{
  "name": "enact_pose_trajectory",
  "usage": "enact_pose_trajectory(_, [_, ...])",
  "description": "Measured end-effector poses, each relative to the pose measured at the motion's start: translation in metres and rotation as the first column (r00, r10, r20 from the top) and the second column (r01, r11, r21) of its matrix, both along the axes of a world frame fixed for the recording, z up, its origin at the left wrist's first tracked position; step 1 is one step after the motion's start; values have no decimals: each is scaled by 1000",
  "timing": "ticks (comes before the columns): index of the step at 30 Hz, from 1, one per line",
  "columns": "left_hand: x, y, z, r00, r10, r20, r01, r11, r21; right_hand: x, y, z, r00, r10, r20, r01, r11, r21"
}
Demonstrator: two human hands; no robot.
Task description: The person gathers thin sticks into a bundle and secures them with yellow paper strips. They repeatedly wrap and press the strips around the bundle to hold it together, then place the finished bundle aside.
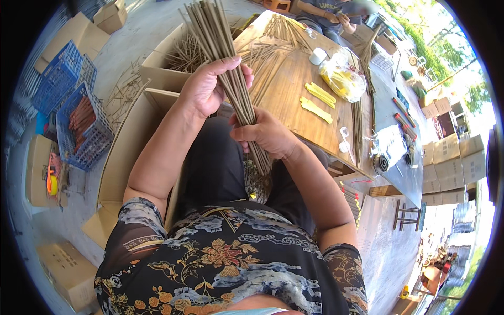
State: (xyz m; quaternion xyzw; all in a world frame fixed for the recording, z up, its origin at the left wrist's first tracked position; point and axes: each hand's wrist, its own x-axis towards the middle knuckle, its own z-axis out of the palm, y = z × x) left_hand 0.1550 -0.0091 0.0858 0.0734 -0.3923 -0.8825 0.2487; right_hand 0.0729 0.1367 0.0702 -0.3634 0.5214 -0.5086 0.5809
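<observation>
A thick bundle of thin brown sticks (pixel 216 37) slants across in front of me above my lap. My left hand (pixel 211 84) wraps round its middle, thumb across the front. Lower down, my right hand (pixel 265 134) grips the same bundle, and the near ends stick out below it toward my knees. Beyond the hands is a wooden table (pixel 286 113) with more loose sticks (pixel 286 31) at its far side. Two stacks of yellow strips (pixel 317 109) lie on the tabletop, beside a clear plastic bag (pixel 342 77) with yellow contents.
An open cardboard box (pixel 167 79) holding sticks stands left of the table. Farther left are blue plastic crates (pixel 86 126), one with reddish-brown sticks. A small white container (pixel 317 56) sits on the table. Across it, another person's hands (pixel 344 22) are at work. Stacked cartons (pixel 454 165) stand at right.
</observation>
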Motion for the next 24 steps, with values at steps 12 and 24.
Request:
enact_pose_trajectory(12, [-131, 24, 57, 956, 3, -293, -143, 877, -459, -126, -16, -13, 856, -402, -324, 248, 871, -424])
enact_pose_trajectory(24, [-183, 25, 27, 991, -72, -116, -20, 768, -640, -174, -33, -68, 907, -406, -112, 310, 824, -474])
